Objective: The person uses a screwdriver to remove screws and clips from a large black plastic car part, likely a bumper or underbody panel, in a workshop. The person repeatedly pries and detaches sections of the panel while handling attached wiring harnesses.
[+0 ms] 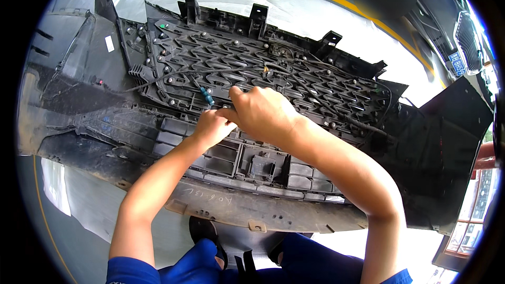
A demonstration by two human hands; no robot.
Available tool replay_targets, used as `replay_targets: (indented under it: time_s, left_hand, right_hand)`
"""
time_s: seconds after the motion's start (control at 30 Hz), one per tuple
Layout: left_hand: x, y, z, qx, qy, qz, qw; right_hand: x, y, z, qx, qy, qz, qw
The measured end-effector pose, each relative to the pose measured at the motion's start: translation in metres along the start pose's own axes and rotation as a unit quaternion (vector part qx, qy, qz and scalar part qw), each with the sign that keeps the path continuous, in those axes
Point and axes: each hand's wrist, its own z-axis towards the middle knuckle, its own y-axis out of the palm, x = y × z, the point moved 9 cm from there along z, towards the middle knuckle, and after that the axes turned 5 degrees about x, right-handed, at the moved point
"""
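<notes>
We see our left hand (210, 126) and right hand (263, 113) pressed together on the inner side of a black bumper grille (294, 81). Just left of the hands hangs a blue-tipped connector (207, 96) on a black cable (173, 75).

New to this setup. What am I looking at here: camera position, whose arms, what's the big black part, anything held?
There is one picture, taken by a wide fisheye camera on a person's head that looks down, so straight edges bend near the rim. The two bare forearms coming up from the bottom belong to that person.

A large black car bumper lies inside-up on a grey floor with a yellow line. Its grille has a mesh pattern, with a thin black cable running across it.

The left hand and right hand meet at the grille's lower edge, next to a small blue-green connector. Whether the fingers pinch anything is hidden.

A parked car shows at upper right.
</notes>
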Motion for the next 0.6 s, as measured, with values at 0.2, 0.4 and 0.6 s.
replay_targets:
  time_s: [0.2,0.4,0.6]
  left_hand:
    - [-0.031,0.046,-0.007,-0.08,-0.054,0.018,0.995]
    - [-0.033,0.047,-0.004,-0.035,-0.071,-0.024,0.997]
    - [0.0,0.109,-0.018,-0.149,-0.425,-0.547,0.706]
  right_hand:
    - [0.02,-0.014,-0.027,0.143,-0.144,0.082,0.976]
    - [0.083,-0.035,-0.106,0.122,0.1,0.148,0.976]
    - [0.159,-0.048,-0.192,0.187,0.239,0.089,0.949]
